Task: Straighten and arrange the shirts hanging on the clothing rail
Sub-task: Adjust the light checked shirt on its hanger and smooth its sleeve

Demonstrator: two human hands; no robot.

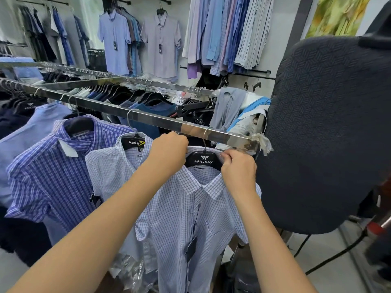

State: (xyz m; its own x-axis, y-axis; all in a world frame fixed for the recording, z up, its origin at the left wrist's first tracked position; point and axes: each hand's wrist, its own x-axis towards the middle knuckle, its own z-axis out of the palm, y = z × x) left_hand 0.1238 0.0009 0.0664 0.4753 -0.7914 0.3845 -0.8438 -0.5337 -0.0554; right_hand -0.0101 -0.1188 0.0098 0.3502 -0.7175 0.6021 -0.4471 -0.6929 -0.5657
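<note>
The pale checked shirt (190, 218) hangs on a black hanger (203, 160) at the right end of the metal rail (148, 118). The left hand (169, 151) is curled round the hanger's left shoulder, and the right hand (239, 168) pinches the shirt's collar. A blue plaid shirt (53, 176) hangs further left, and a dark padded board (328, 134) stands just right.

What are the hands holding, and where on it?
The light checked shirt on the ARISTINO hanger: left hand grips its collar's left side, right hand pinches the right side.
</note>
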